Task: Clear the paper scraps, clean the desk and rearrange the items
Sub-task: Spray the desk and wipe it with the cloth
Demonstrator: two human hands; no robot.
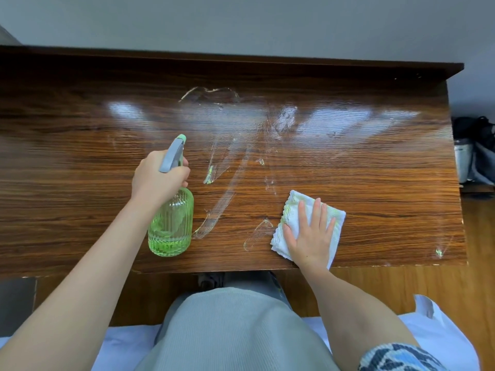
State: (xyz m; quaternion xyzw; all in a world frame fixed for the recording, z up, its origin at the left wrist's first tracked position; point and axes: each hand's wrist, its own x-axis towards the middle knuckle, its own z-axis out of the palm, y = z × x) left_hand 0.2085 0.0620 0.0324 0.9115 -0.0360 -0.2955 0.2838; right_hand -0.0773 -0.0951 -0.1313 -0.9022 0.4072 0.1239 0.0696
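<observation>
Wet streaks (222,202) cross the counter (375,183): left hand (156,180) grips the bottle (171,223), right hand (310,234) flat on the cloth (297,207), wiping next.

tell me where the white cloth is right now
In the head view the white cloth lies near the desk's front edge, right of centre, under the flat right hand.

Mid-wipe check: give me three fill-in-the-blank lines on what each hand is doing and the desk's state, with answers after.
1. The left hand grips a green spray ____.
2. The right hand presses flat on a white ____ near the desk's front edge.
3. The streaks lie ____ the two hands.

Answers: bottle; cloth; between
</observation>
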